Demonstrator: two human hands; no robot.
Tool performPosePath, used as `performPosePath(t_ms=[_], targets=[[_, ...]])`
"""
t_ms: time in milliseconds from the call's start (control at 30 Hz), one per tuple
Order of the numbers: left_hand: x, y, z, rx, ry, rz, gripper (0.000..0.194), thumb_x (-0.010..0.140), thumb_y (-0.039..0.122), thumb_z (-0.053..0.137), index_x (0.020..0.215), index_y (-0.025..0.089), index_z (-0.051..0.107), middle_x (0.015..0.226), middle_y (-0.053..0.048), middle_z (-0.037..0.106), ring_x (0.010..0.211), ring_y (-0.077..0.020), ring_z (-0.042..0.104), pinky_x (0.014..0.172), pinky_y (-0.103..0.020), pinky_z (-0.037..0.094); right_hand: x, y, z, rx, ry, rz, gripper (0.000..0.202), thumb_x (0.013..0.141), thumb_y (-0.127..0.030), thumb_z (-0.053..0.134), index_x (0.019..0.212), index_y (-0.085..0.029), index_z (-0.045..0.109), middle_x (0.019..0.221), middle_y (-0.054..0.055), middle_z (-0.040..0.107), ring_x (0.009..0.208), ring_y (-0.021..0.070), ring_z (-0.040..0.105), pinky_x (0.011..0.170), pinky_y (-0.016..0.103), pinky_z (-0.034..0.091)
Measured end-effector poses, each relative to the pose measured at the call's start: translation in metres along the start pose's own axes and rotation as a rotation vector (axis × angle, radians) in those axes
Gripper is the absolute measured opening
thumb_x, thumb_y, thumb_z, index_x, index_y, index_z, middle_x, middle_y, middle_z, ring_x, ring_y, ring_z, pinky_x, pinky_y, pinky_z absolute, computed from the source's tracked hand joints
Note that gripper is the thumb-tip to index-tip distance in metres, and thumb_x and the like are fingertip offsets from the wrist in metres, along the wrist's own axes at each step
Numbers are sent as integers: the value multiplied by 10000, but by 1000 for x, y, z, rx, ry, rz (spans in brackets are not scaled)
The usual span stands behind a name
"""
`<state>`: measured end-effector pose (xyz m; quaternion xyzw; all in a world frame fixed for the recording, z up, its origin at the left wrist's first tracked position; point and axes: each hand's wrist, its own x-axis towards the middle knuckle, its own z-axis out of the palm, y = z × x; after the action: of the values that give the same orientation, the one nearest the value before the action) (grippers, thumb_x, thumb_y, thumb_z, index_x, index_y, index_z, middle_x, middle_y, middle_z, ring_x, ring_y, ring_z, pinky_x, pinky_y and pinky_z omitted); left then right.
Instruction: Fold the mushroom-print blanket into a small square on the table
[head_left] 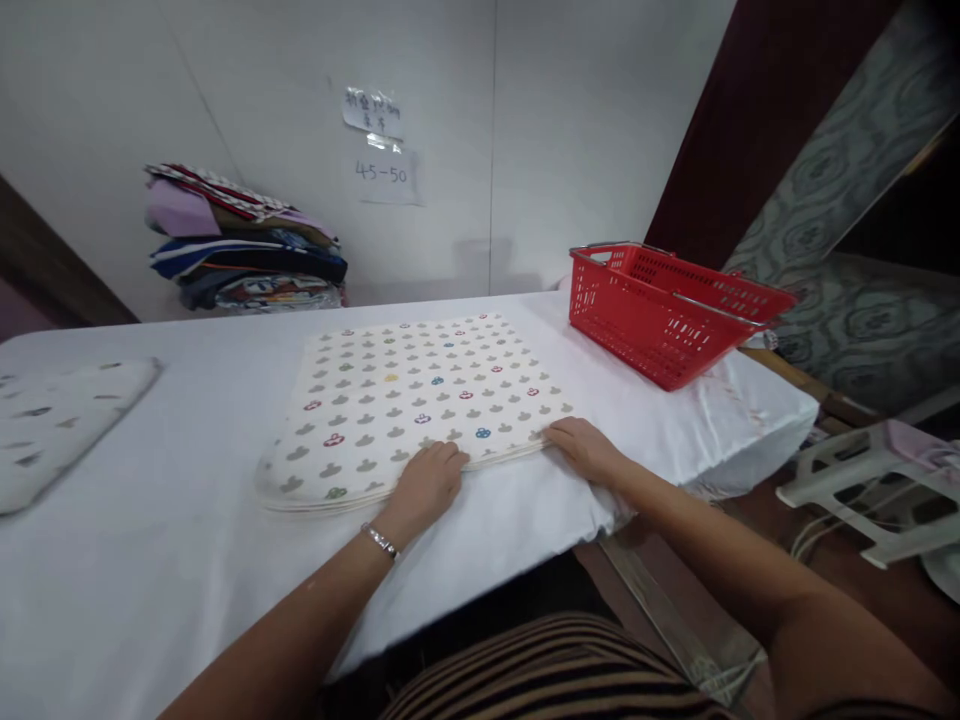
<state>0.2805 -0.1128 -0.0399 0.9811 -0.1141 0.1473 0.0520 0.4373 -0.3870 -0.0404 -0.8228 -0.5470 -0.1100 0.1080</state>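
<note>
A cream folded cloth (409, 390) lies flat on the white-covered table (187, 440), with several layers showing along its near edge. Its print has rows of small grey shapes, some of them red, blue, green or yellow. My left hand (429, 483), with a bracelet at the wrist, grips the middle of the near edge, its fingers curled over the top. At the near right corner, my right hand (585, 448) holds the same cloth between thumb and fingers. The undersides of both hands are hidden.
A red plastic basket (645, 325) stands at the table's back right. Another folded patterned cloth (67, 420) lies at the left. Stacked folded fabrics (247, 245) sit against the wall, near paper signs (386, 175). A white plastic stool (870, 480) is at the right.
</note>
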Motion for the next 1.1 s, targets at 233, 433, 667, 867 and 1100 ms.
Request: performPosePath(t_ms=[233,433,667,867,1100], targets=[[2,-1,0,-1,-21,-6,225,813,76,448,962,162,593,913,-66,571,874,-211,504,776,-354,430,-41,30,-10,203,218,326,375,753,-88,461,1090,-183,597,1102,92,597,1032,216,539,905,382,439],[1,-2,2,-4,-3,2,253,799,63,444,972,163,598,921,-73,579,866,-213,512,769,-360,436,-35,27,-9,236,145,487,232,808,-202,521,1016,-187,624,894,48,620,835,182,569,788,315,457],[0,-2,5,-15,53,14,258,795,64,456,984,173,593,927,-67,582,868,-211,521,772,-357,435,-24,25,-2,138,93,541,216,831,-182,523,1019,-172,628,897,48,617,829,172,557,783,285,435],[0,-1,3,-11,44,11,259,787,58,453,971,175,593,913,-62,581,852,-207,524,762,-355,436,-21,18,-7,72,50,559,209,856,-171,493,1013,-172,631,928,53,628,859,169,566,790,267,422],[-1,-2,4,-7,54,19,268,794,56,451,989,168,596,927,-68,594,858,-210,529,760,-360,444,-20,20,-9,16,61,595,148,852,-188,479,926,-185,607,913,32,628,825,153,565,727,244,399]])
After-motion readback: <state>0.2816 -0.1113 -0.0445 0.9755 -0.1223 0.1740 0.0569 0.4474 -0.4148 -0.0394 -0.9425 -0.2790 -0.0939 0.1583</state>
